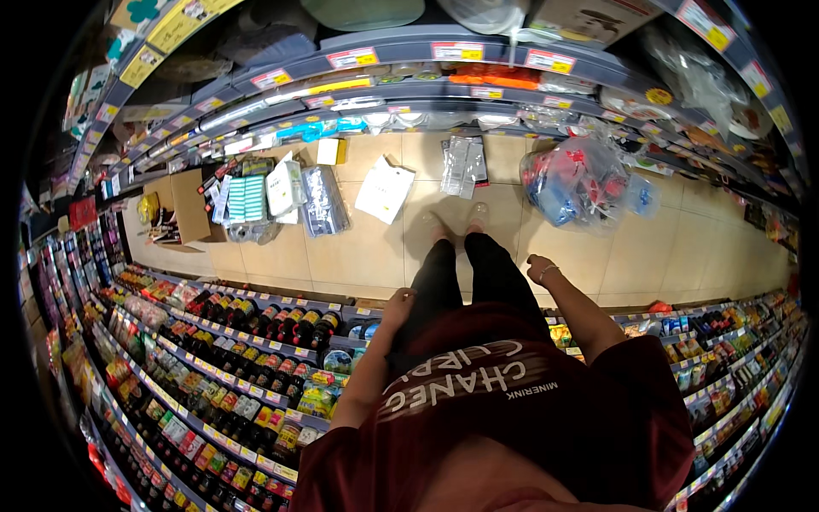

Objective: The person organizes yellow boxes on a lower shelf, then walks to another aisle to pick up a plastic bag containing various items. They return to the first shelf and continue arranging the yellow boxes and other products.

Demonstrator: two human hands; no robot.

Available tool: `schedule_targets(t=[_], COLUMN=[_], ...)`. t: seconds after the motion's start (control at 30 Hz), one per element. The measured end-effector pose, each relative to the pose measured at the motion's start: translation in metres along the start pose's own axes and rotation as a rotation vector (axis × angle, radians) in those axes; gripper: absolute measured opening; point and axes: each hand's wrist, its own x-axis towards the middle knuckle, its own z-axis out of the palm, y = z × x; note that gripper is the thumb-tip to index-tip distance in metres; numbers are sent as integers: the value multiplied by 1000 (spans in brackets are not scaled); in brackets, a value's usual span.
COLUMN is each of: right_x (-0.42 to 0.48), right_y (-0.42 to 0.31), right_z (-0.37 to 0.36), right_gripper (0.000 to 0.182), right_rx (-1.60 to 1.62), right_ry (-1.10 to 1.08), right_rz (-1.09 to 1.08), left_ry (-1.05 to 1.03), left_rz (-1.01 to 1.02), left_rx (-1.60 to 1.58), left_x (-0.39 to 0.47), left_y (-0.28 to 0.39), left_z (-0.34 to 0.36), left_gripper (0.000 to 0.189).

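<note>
My left hand (pixel 399 307) hangs beside my left thigh, its fingers partly hidden. My right hand (pixel 542 269) hangs away from my right leg, a band at the wrist and its fingers curled; no object shows in it. In front of my feet, flat clear packs with grey contents (pixel 463 168) lie on the tiled floor (pixel 422 148). A white printed packet (pixel 384 189) is left of them. On the right rests a large clear plastic bag (pixel 579 179) with red and blue items inside.
Farther left are a dark wrapped pack (pixel 324 201), a white pack (pixel 285 187), striped packs (pixel 246 198), a small yellow box (pixel 331 152) and an open cardboard box (pixel 185 206). Store shelves (pixel 409 52) line the far side; shelves with dark bottles (pixel 307 328) stand close behind me.
</note>
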Motion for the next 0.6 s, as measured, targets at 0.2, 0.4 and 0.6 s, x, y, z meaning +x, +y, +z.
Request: schedule_targets(t=[0.2, 0.4, 0.6], right_x=[7, 27, 60], right_y=[-13, -63, -114], right_z=[0, 46, 70], right_gripper=[39, 58, 85], right_rx=[90, -6, -215], right_ry=[-7, -30, -84], right_rz=[7, 139, 351], left_ry=[-34, 43, 91], left_rz=[16, -101, -234], left_rx=[-183, -456, -555], left_x=[51, 112, 139], left_y=[-18, -25, -93], left_z=[-8, -52, -62], left_gripper=[25, 27, 29])
